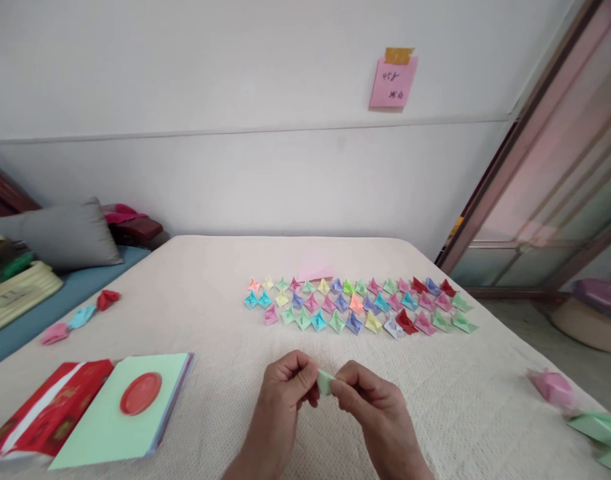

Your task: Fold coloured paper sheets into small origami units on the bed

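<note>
Between my two hands is a small folded piece of pale green paper (325, 382). My left hand (291, 387) pinches its left side between thumb and fingers. On the other side, my right hand (368, 393) grips the paper's right end the same way. The fingers cover much of the paper, so its full shape is hidden. Beyond the hands, several small folded paper boats (353, 323) in many colours stand in rows on the cream table cover (220, 280).
At left lie a stack of coloured paper (110, 433) with a red round lid (141, 393) on top, and a red packet (50, 407). Folded papers (82, 317) sit farther left. A pink folded paper (553, 387) and green folded papers (603, 430) lie at right.
</note>
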A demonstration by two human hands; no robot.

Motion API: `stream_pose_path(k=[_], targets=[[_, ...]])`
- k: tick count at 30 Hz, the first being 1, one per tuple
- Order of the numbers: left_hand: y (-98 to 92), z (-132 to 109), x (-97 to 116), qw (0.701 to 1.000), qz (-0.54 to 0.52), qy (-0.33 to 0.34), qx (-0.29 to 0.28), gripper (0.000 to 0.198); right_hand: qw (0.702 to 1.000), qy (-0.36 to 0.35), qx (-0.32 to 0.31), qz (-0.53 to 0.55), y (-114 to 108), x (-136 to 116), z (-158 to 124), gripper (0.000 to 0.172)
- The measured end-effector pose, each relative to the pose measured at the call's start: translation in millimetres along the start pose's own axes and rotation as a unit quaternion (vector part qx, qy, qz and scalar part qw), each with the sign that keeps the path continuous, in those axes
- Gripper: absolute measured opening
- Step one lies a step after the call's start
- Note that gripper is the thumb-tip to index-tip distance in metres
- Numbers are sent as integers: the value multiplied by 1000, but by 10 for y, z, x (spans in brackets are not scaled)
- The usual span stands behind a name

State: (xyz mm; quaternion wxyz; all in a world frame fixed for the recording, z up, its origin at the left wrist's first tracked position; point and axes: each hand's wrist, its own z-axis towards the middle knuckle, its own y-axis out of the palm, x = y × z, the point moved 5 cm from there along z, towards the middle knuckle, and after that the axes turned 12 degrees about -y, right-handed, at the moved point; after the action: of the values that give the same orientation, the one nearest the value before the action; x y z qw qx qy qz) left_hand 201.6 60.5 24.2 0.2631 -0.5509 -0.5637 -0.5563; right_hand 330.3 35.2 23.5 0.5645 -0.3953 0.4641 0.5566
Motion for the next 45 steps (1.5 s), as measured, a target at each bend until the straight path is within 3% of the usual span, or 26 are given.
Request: stream_pose_path(k=[5,9,17,22,28,38,45], targets=[[23,-36,112,996,89,30,-1,19,999,-14,2,-42,-36,-45,1,31],[-40,-61,129,994,94,45,35,23,997,-32,-21,-69,2,-89,-18,30],[21,-104,172,987,149,60,26,25,991,-65,-61,-102,59,-124,-23,25],[73,-103,98,985,158,66,30,28,993,-79,-26,-85,49,-138,-48,29],[143,-81,15,982,180,47,-4,27,999,-26,35,-30,-29,-83,-16,29],[45,-31,-2,975,207,51,69,27,999,18,0,-48,-12,3,-5,29],[72,-40,4,976,212,36,29,28,996,-4,38,-78,-59,-14,7,30]])
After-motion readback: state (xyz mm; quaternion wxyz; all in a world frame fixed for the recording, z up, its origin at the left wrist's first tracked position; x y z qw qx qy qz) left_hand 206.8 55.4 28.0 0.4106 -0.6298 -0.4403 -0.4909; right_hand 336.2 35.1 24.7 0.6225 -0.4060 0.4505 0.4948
